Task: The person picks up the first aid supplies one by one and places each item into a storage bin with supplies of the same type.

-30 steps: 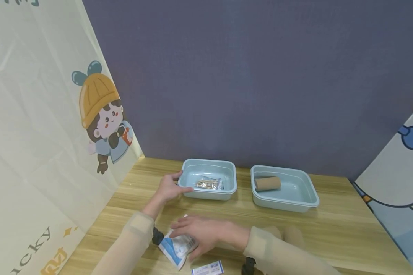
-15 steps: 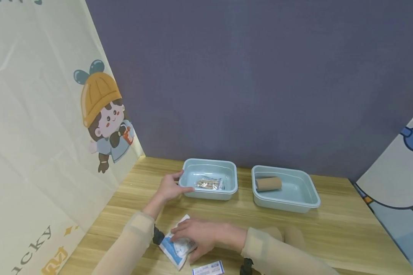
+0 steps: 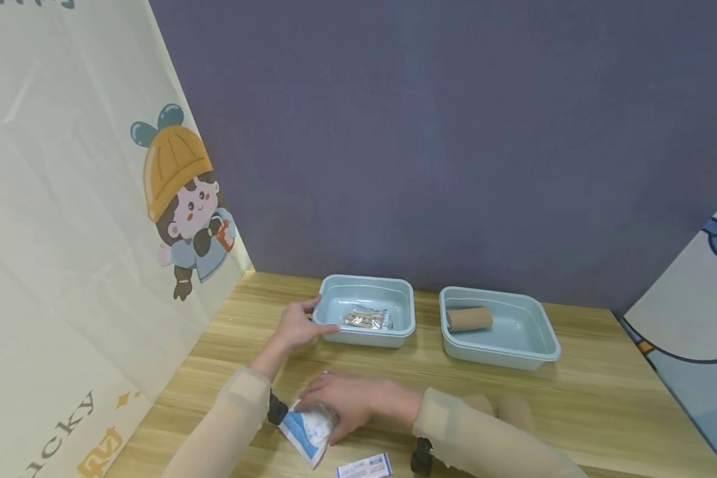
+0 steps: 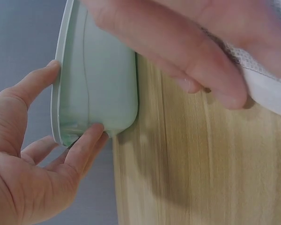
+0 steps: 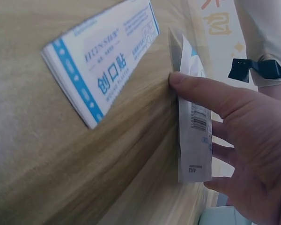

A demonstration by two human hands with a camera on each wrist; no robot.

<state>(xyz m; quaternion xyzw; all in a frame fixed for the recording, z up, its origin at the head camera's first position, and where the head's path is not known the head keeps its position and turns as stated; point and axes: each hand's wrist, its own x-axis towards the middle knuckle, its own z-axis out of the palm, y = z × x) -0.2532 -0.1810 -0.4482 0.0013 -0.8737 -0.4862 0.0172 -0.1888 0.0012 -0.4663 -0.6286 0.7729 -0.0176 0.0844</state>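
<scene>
Fingers (image 5: 224, 153) of right hand (image 3: 355, 401) now pinch the packet (image 5: 194, 140); left hand (image 3: 295, 326) still holds tub (image 3: 367, 338).

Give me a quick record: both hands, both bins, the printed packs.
left hand: grips left end of left bin
right hand: holds white-and-blue packet between thumb and fingers
left bin contents: clear-wrapped sticks
right bin contents: brown roll, at its left side
plaster pack: on table, untouched
</scene>
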